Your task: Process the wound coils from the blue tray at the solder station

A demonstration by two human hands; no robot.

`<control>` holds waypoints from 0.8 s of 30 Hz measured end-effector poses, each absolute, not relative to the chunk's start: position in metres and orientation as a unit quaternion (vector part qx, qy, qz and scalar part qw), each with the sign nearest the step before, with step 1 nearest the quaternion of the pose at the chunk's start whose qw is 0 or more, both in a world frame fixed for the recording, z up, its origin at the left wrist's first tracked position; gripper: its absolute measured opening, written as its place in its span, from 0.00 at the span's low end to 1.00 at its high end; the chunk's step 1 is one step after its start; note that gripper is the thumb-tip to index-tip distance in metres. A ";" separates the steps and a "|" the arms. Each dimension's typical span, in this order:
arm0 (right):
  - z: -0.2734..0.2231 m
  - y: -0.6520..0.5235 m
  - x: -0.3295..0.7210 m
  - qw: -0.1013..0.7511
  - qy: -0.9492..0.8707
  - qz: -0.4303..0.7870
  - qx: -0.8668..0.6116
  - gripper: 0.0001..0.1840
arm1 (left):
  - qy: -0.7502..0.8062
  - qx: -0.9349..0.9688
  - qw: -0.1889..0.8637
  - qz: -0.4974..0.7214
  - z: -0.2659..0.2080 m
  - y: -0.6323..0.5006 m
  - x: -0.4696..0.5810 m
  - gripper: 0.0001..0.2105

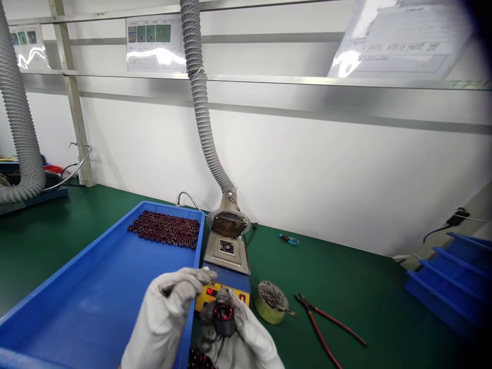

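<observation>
My right hand (246,328), in a white glove with dark-stained fingertips, grips a small black ring-shaped coil (224,323) with reddish-pink windings around its opening. Its fingers wrap the coil from both sides. To its left, my gloved left hand (167,302) is raised over the tray's edge, fingers pressed together near the coil; whatever they may pinch is too small to make out. Behind both hands stands a blue and yellow solder pot (226,274) with a lit red display, partly covered by my fingers. More coils (200,360) lie at the bottom edge, partly hidden.
A long blue tray (96,266) on the left holds many small coils (165,228) at its far end. A fume hood (228,220) hangs behind the pot. Rightward are a tin of scraps (269,312), red-handled pliers (326,328), small blue cutters (288,239) and stacked blue bins (453,277).
</observation>
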State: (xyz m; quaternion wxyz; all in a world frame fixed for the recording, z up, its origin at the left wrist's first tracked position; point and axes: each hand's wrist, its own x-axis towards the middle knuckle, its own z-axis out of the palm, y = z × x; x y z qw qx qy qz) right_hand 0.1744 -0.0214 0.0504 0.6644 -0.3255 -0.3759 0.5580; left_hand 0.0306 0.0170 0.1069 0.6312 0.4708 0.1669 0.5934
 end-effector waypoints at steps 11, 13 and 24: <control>0.058 -0.024 0.163 0.665 -0.344 0.597 -0.290 0.14 | 0.163 0.497 0.687 0.504 0.112 0.005 0.029 0.06; 0.057 -0.021 0.163 0.663 -0.344 0.597 -0.293 0.14 | 0.153 0.435 0.693 0.553 0.113 0.005 0.026 0.05; 0.066 -0.037 0.154 0.752 -0.397 0.359 -0.386 0.15 | 0.198 0.636 0.511 0.543 0.112 0.001 0.024 0.07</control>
